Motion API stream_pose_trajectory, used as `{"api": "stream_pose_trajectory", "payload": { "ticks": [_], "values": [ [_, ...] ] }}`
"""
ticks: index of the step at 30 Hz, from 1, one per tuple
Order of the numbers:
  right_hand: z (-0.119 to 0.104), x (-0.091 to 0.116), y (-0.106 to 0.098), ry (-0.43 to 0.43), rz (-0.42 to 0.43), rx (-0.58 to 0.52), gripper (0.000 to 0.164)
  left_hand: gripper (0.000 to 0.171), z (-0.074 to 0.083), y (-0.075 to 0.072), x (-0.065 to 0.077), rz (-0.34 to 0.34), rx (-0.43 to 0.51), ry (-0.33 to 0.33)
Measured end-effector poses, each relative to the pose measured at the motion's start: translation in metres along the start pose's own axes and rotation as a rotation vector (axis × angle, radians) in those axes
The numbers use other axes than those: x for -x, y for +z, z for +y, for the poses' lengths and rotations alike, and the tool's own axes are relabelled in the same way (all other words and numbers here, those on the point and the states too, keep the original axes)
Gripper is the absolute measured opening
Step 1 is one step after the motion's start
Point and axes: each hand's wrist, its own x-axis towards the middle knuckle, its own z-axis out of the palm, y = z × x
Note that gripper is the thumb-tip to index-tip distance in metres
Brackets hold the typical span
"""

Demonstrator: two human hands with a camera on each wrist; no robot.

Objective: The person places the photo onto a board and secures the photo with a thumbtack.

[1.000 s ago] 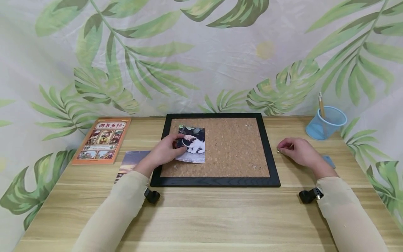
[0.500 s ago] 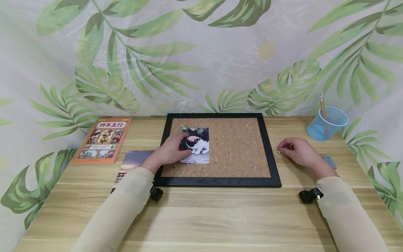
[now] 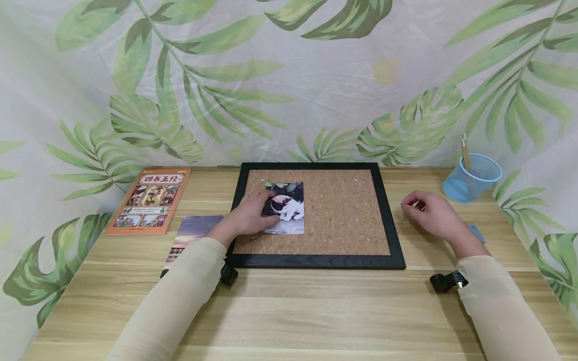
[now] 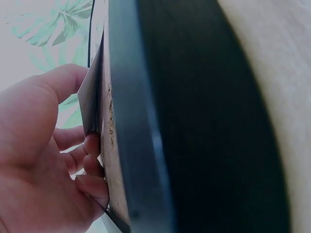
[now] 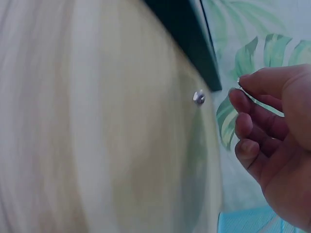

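Observation:
My left hand [image 3: 248,213] pinches the left part of a cat photo [image 3: 289,210] over the left half of a cork board [image 3: 338,215]. In the left wrist view, the photo [image 4: 89,99] is bent up at its edge, thumb on one side and fingers behind. To the right of the board, my right hand [image 3: 431,215] hovers just above the table, thumb and forefinger tips together on a tiny shiny push pin [image 5: 238,81]; most of it is hidden. Another small silvery pin [image 5: 199,97] lies on the table close to those fingertips.
Shiny pins [image 3: 368,238] stand near the board's corners. A sunset photo [image 3: 194,233] lies partly under my left forearm, with an orange book [image 3: 149,200] behind it. At right are a blue mesh cup [image 3: 471,178] holding a pencil [image 3: 465,150], and a small blue-grey piece [image 3: 476,233].
My left hand has slid the cat photo a little to the right over the cork. The right hand has risen slightly from the table, leaving a small pin in sight below it.

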Motion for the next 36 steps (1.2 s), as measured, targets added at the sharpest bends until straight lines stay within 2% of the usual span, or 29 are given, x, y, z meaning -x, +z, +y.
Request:
{"api": "stream_pose_trajectory", "payload": {
  "ticks": [4,14,23,28,33,36],
  "values": [
    [-0.013,-0.003,0.0,-0.005,0.017,-0.019,0.02,0.083,-0.015,0.009,-0.012,0.016,0.009,0.002],
    [-0.049,-0.023,0.016,-0.068,-0.031,-0.093,0.017,0.083,-0.006,0.004,-0.006,-0.003,0.035,0.002],
    [-0.083,-0.053,0.043,-0.145,-0.092,-0.172,0.016,0.082,-0.013,0.006,-0.009,0.002,0.02,0.014],
    [-0.104,-0.067,0.057,-0.143,-0.147,-0.202,0.017,0.083,-0.009,0.004,-0.005,0.004,-0.015,0.03],
    [-0.127,-0.078,0.069,-0.124,-0.168,-0.233,0.017,0.081,0.01,-0.007,0.008,-0.016,-0.021,0.024],
    [-0.136,-0.085,0.076,-0.106,-0.181,-0.254,0.018,0.082,0.007,-0.005,0.007,-0.005,-0.027,0.03]
  ]
}}
